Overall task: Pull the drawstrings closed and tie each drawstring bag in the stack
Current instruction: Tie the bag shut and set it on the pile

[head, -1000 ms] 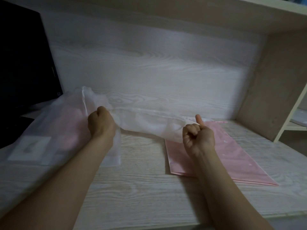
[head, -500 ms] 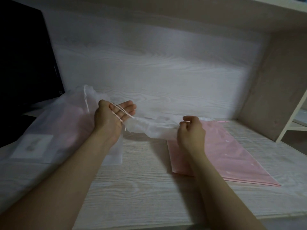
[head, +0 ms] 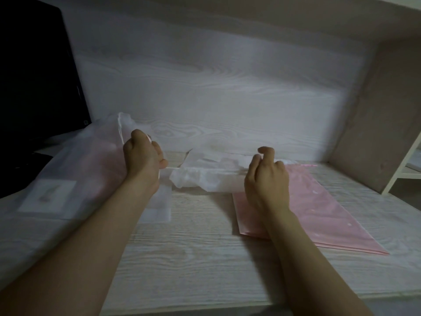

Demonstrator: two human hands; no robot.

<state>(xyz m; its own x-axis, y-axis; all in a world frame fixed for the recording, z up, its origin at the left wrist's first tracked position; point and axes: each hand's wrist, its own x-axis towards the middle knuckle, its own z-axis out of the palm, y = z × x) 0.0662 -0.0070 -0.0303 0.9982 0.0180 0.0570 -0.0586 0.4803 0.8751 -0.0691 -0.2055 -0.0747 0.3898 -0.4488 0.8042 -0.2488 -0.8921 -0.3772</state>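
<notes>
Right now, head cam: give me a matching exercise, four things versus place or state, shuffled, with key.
Things:
1. left hand
2. white bag
3. pink flat pile
4. black screen

Places or states:
A. lies flat on the desk, right side
B. stands at the far left
C. pinches the drawstring
D. gathered and crumpled, mid-desk

Pairs: 1-C, 2-D, 3-A, 4-B

right hand (head: 266,176) grip: hidden | black screen (head: 34,87): cut by left edge | pink stack (head: 323,215): partly under forearm
</notes>
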